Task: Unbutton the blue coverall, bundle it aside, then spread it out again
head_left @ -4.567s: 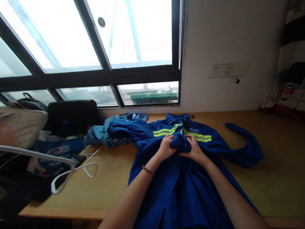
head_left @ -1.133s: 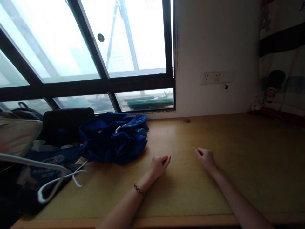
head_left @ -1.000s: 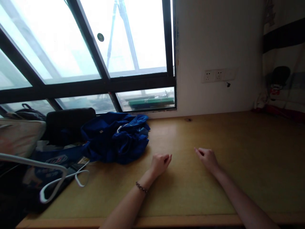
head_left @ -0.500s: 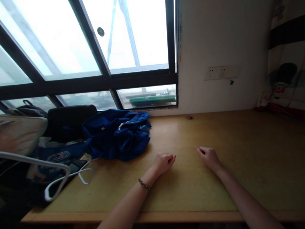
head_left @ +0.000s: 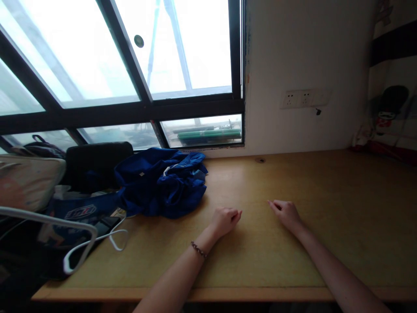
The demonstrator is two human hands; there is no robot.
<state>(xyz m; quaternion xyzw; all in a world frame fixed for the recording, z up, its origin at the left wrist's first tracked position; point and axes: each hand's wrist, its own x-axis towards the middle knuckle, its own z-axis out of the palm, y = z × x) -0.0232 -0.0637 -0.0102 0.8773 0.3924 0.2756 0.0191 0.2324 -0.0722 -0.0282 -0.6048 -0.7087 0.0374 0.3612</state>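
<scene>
My left hand [head_left: 224, 221] rests on the wooden desk [head_left: 254, 265] in a loose fist, thumb side toward the middle, with nothing showing in it. A beaded bracelet [head_left: 198, 249] circles that wrist. Across a short gap to the right lies my right hand [head_left: 286, 214], also closed on the desk top, its fingers curled in and nothing seen in them. Nearest to my left hand is a crumpled blue cloth garment [head_left: 166, 182], beyond it to the left and not touched.
At the left are a black case-like object [head_left: 97, 165], a pale bag [head_left: 31, 182], a dark blue printed bag [head_left: 81, 211] and a white bent tube [head_left: 48, 219]. Behind the desk are a window [head_left: 192, 52] and wall sockets [head_left: 298, 99]. A patterned curtain [head_left: 392, 78] hangs at the right.
The whole view has shifted very slightly. Both hands keep their places on the desk, closed as before.
</scene>
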